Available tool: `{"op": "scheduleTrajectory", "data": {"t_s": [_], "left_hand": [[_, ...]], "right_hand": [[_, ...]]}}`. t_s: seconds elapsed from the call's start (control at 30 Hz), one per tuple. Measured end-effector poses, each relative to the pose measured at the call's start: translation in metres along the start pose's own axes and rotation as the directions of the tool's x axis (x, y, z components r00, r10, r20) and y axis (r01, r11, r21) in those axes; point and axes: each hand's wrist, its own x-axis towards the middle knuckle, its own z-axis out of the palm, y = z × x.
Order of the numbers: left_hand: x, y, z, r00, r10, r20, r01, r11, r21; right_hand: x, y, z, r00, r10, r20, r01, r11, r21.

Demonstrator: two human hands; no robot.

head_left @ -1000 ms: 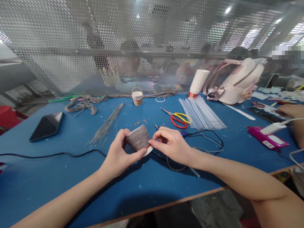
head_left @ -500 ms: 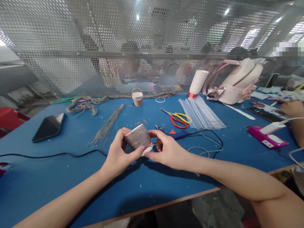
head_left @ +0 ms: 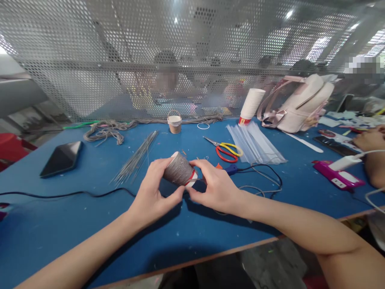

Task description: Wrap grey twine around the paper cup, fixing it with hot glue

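A paper cup wrapped in grey cord [head_left: 179,171] is held on its side just above the blue table [head_left: 90,224], its white and red rim pointing right. My left hand [head_left: 152,194] grips the wrapped body with curled fingers. My right hand [head_left: 214,185] is closed around the rim end, thumb on top. A blue-handled tool [head_left: 230,169] and its black cable [head_left: 264,176] lie just behind my right hand.
On the table lie a bundle of thin wires [head_left: 135,158], a black phone [head_left: 61,158], grey cord [head_left: 104,132], a small wrapped cup [head_left: 174,123], scissors [head_left: 225,150], clear sticks [head_left: 255,146], stacked cups [head_left: 252,105], a pink bag [head_left: 300,102]. Another person's hand [head_left: 368,140] rests far right.
Both hands have turned the wrapped cup from base-up to lying on its side, and lifted it slightly farther from me. My right hand shifted from pinching the rim to wrapping around it.
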Motion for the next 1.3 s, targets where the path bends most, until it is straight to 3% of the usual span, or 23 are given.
{"op": "scheduleTrajectory", "data": {"t_s": [0.2, 0.43, 0.57, 0.73, 0.83, 0.9, 1.0, 1.07, 1.13, 1.17, 1.2, 1.3], "left_hand": [[-0.002, -0.001, 0.006, 0.999, 0.005, -0.053, -0.002, 0.998, 0.062], [-0.006, -0.003, 0.010, 0.979, -0.200, -0.046, 0.197, 0.978, -0.066], [-0.004, -0.006, 0.010, 0.965, -0.249, -0.080, 0.240, 0.965, -0.105], [-0.002, -0.009, 0.009, 0.951, -0.290, -0.107, 0.279, 0.955, -0.105], [-0.003, -0.012, 0.010, 0.940, -0.326, -0.097, 0.314, 0.942, -0.123], [-0.003, -0.014, 0.010, 0.937, -0.336, -0.098, 0.320, 0.936, -0.149], [-0.003, -0.017, 0.010, 0.926, -0.362, -0.109, 0.336, 0.920, -0.204], [-0.001, -0.018, 0.009, 0.910, -0.399, -0.111, 0.362, 0.897, -0.252], [0.000, -0.018, 0.008, 0.895, -0.433, -0.111, 0.382, 0.871, -0.310], [0.001, -0.018, 0.008, 0.890, -0.444, -0.108, 0.387, 0.859, -0.336], [0.001, -0.018, 0.008, 0.886, -0.451, -0.104, 0.390, 0.848, -0.358], [0.003, -0.017, 0.008, 0.878, -0.467, -0.102, 0.398, 0.832, -0.388]], "right_hand": [[0.000, 0.004, 0.004, 0.993, -0.108, -0.048, 0.100, 0.984, -0.145], [0.001, 0.001, -0.001, 0.993, -0.122, -0.006, 0.119, 0.981, -0.153], [0.000, -0.001, -0.009, 0.989, -0.148, -0.013, 0.144, 0.977, -0.156], [-0.004, -0.007, -0.008, 0.988, -0.152, 0.013, 0.152, 0.988, 0.027], [-0.013, -0.014, -0.004, 0.970, -0.223, 0.100, 0.219, 0.975, 0.048], [-0.024, -0.021, -0.001, 0.910, -0.348, 0.225, 0.363, 0.931, -0.032], [-0.043, -0.034, 0.000, 0.719, -0.545, 0.432, 0.647, 0.751, -0.130], [-0.051, -0.041, -0.005, 0.605, -0.640, 0.473, 0.763, 0.635, -0.118], [-0.051, -0.042, -0.015, 0.556, -0.711, 0.431, 0.802, 0.594, -0.054], [-0.047, -0.038, -0.022, 0.563, -0.721, 0.403, 0.795, 0.606, -0.027], [-0.041, -0.032, -0.029, 0.600, -0.705, 0.379, 0.767, 0.641, -0.021], [-0.020, 0.003, -0.048, 0.836, -0.431, 0.339, 0.519, 0.822, -0.235]]}}
